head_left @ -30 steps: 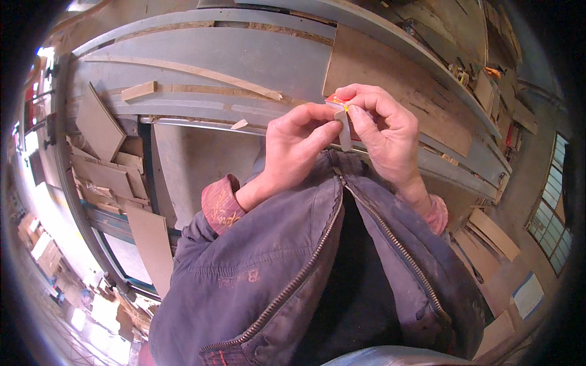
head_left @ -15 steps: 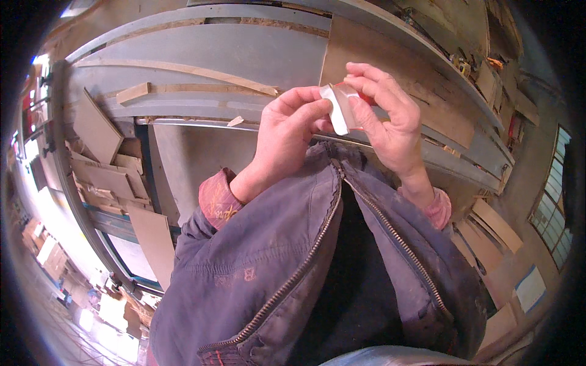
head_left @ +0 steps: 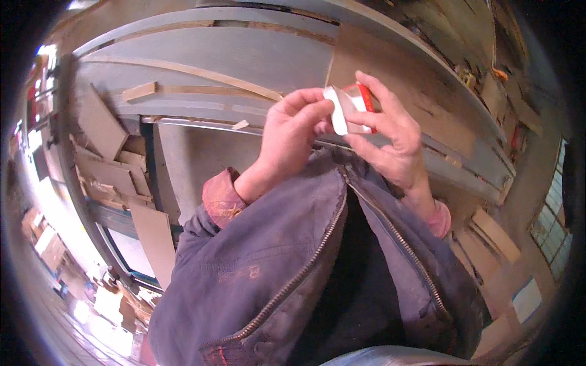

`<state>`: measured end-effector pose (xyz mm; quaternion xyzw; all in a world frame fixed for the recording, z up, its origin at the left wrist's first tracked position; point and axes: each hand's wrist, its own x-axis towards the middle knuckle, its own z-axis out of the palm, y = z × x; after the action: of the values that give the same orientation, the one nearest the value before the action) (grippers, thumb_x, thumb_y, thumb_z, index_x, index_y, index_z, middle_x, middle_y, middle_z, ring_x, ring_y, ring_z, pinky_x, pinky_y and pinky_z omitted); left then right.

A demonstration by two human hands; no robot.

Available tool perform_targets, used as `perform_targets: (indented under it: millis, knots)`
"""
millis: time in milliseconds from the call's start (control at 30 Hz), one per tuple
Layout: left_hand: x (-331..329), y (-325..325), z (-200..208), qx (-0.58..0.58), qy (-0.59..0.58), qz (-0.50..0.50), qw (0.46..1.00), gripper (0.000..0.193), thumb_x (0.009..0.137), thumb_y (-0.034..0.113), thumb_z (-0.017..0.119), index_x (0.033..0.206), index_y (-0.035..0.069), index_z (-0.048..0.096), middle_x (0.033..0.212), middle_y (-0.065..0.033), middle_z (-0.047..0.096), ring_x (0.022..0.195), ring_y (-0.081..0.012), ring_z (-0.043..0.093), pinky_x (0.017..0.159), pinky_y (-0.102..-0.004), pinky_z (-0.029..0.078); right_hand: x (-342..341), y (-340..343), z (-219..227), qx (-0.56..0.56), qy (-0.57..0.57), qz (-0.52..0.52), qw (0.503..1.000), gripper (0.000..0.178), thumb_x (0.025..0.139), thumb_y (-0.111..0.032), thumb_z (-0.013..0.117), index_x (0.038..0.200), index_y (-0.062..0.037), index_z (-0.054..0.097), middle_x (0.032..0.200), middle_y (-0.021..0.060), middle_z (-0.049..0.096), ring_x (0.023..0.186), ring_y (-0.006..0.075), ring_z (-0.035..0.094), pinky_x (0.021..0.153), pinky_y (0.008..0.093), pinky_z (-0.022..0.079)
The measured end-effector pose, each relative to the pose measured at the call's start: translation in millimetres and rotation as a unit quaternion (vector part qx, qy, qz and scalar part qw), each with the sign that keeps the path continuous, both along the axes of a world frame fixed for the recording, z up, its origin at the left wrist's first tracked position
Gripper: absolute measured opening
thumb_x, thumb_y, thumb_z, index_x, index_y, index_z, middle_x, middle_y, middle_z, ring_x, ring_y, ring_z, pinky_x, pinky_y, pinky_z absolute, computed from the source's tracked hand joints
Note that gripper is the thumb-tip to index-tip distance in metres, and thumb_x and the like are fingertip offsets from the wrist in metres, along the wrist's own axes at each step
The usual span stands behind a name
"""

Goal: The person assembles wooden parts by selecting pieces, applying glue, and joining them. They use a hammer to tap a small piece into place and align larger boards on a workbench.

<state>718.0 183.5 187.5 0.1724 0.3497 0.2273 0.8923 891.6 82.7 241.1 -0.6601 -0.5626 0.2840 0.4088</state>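
Your left hand [head_left: 284,134] pinches one red-and-white box [head_left: 350,102] at its white edge; your half-curled right hand [head_left: 397,131] holds it opposite, partly hiding it. One wooden strip [head_left: 189,69] and one block [head_left: 139,92] lie on the desk [head_left: 268,52], left of your left hand; one brown board [head_left: 427,88] lies beyond your right.

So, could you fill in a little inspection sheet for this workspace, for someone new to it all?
Surface: grey, metal-looking surface, a brown board lying on it.
Job's things: small red-and-white packet, held up.
Clutter: long wood strip, short wood block, flat offcuts piled at left.
Hands: left hand pinches the packet's white flap; right hand holds its red-edged side.
Cables: nothing seen.
Surroundings: apparently a paned window at right.
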Motion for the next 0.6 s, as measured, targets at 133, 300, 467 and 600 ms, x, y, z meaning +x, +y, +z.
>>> perform_targets:
  millis: [133, 300, 467, 600]
  knots:
    - [2.8, 0.1, 4.8, 0.027, -0.006, -0.029, 0.999, 0.025, 0.102, 0.008, 0.069, 0.123, -0.004, 0.065, 0.108, -0.0086, 0.072, 0.088, -0.0132, 0.070, 0.080, -0.0282, 0.058, 9.0, -1.1, -1.7, -0.002, -0.046, 0.017, 0.999, 0.042, 0.074, -0.002, 0.083, 0.116, -0.0043, 0.076, 0.150, 0.0265, 0.058, 0.133, 0.0392, 0.063, 0.107, 0.0429, 0.053]
    - [3.8, 1.6, 2.6, 0.147, 0.027, -0.069, 0.986, 0.038, 0.104, 0.018, 0.070, 0.135, -0.003, 0.061, 0.114, -0.0131, 0.075, 0.100, -0.0186, 0.073, 0.087, -0.0328, 0.059, 85.2, 7.5, -9.0, 0.098, -0.213, -0.010, 0.972, 0.028, 0.075, 0.002, 0.079, 0.103, -0.0008, 0.076, 0.144, 0.0254, 0.062, 0.125, 0.0378, 0.067, 0.101, 0.0441, 0.058]
    - [-18.6, 19.1, -10.3, 0.146, 0.058, 0.095, 0.983, 0.033, 0.101, 0.017, 0.074, 0.126, -0.002, 0.063, 0.109, -0.0090, 0.073, 0.093, -0.0175, 0.074, 0.079, -0.0301, 0.059, 271.5, 48.2, -16.4, 0.107, -0.443, -0.071, 0.887, 0.029, 0.099, -0.005, 0.070, 0.127, 0.0007, 0.072, 0.155, 0.0207, 0.056, 0.131, 0.0338, 0.063, 0.105, 0.0415, 0.054]
    - [-75.7, 66.4, -49.0, 0.320, 0.249, 0.270, 0.873, 0.040, 0.096, 0.017, 0.078, 0.130, 0.002, 0.064, 0.116, -0.0080, 0.071, 0.103, -0.0148, 0.068, 0.090, -0.0316, 0.055, 384.3, 67.4, -53.6, -0.042, -0.532, -0.084, 0.841, 0.035, 0.104, -0.023, 0.067, 0.132, -0.0011, 0.070, 0.159, 0.0208, 0.051, 0.137, 0.0362, 0.059, 0.108, 0.0435, 0.052]
